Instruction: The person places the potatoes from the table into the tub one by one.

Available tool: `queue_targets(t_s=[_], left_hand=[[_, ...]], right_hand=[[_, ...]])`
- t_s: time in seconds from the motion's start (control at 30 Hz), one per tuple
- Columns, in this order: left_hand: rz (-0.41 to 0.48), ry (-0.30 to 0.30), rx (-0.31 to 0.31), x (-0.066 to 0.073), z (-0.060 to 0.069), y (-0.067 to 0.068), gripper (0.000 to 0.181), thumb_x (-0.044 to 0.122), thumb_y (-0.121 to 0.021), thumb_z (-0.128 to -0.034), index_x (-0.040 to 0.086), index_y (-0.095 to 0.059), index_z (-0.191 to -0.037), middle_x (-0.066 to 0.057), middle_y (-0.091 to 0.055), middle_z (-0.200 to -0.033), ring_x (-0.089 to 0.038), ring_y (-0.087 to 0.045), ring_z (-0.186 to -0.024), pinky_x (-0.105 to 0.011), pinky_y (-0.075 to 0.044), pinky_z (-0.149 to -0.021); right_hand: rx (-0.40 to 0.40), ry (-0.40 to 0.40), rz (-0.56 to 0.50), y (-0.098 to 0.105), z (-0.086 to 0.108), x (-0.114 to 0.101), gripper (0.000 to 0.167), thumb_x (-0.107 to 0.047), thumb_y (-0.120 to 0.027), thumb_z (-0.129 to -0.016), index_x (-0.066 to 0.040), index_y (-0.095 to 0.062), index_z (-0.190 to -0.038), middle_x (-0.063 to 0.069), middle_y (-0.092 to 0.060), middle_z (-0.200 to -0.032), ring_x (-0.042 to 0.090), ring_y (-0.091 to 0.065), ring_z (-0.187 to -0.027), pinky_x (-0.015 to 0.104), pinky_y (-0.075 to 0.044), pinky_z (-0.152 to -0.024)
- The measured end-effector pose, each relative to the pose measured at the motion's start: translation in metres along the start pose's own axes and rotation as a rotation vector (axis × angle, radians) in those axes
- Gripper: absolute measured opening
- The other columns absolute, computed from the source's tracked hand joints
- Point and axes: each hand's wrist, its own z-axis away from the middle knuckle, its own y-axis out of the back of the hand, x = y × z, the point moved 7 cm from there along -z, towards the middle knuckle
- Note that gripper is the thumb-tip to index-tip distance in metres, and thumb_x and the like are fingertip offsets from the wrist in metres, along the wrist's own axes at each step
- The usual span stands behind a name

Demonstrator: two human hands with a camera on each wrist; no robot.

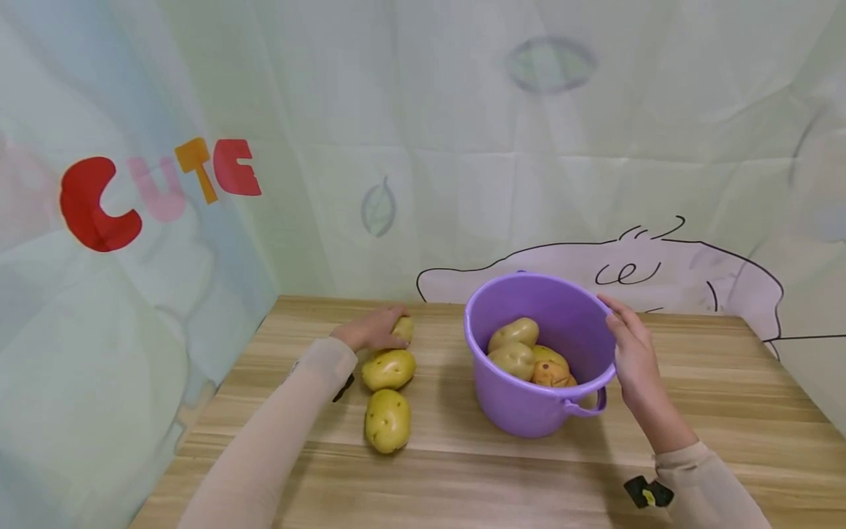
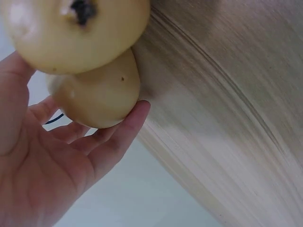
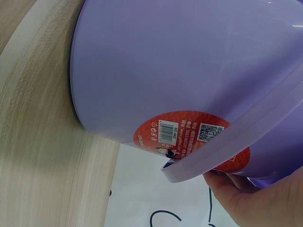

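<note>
Three yellow potatoes lie in a row left of the bucket in the head view. My left hand (image 1: 377,328) holds the farthest potato (image 1: 403,330), partly hidden under it. In the left wrist view, the fingers curve along that potato (image 2: 102,97), and a nearer potato (image 2: 80,35) covers part of it. Closer to me are the middle potato (image 1: 388,369) and the front potato (image 1: 388,421). A purple bucket (image 1: 522,408) stands on the right with several potatoes (image 1: 513,360) inside. My right hand (image 1: 636,358) grips its right side at the rim.
Beneath everything is a wood-grain table (image 1: 423,485). A printed cloth backdrop (image 1: 410,110) rises behind and at the left. The bucket's purple handle (image 3: 236,142) hangs across its outer wall, over a red label (image 3: 189,132).
</note>
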Motion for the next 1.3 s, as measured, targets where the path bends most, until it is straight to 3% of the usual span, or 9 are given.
queue_targets(t_s=[0.53, 0.8, 1.07, 1.3], left_hand=[[0.028, -0.037, 0.010, -0.003, -0.001, 0.001, 0.062, 0.025, -0.064, -0.0976, 0.000, -0.039, -0.149, -0.022, -0.047, -0.143, -0.033, -0.049, -0.124, -0.048, -0.041, -0.102], [0.062, -0.073, 0.030, -0.001, 0.004, 0.010, 0.062, 0.020, -0.064, -0.0949, -0.002, -0.040, -0.147, -0.017, -0.055, -0.123, -0.026, -0.054, -0.097, -0.040, -0.048, -0.080], [0.037, -0.044, 0.039, -0.003, 0.011, 0.017, 0.064, 0.026, -0.065, -0.0944, 0.002, -0.040, -0.148, -0.016, -0.054, -0.123, -0.026, -0.052, -0.101, -0.040, -0.047, -0.083], [0.063, -0.049, 0.068, -0.002, 0.018, 0.026, 0.065, 0.023, -0.067, -0.0899, 0.001, -0.042, -0.147, -0.016, -0.053, -0.110, -0.026, -0.051, -0.089, -0.036, -0.046, -0.072]], right_hand=[[0.001, 0.016, 0.000, -0.001, 0.000, -0.001, 0.048, -0.021, -0.025, -0.110, 0.000, -0.035, -0.152, 0.017, -0.041, -0.147, 0.020, -0.043, -0.122, 0.031, -0.034, -0.099], [-0.003, 0.010, 0.005, -0.001, 0.001, -0.001, 0.049, -0.022, -0.025, -0.110, -0.001, -0.034, -0.153, 0.016, -0.041, -0.147, 0.019, -0.042, -0.122, 0.031, -0.034, -0.099], [-0.004, 0.006, 0.009, -0.001, 0.000, -0.001, 0.049, -0.022, -0.025, -0.110, -0.001, -0.034, -0.153, 0.017, -0.040, -0.148, 0.022, -0.041, -0.124, 0.032, -0.033, -0.100], [-0.004, 0.001, 0.000, -0.001, 0.000, 0.000, 0.049, -0.022, -0.025, -0.110, 0.000, -0.034, -0.153, 0.016, -0.040, -0.148, 0.020, -0.042, -0.123, 0.032, -0.033, -0.099]])
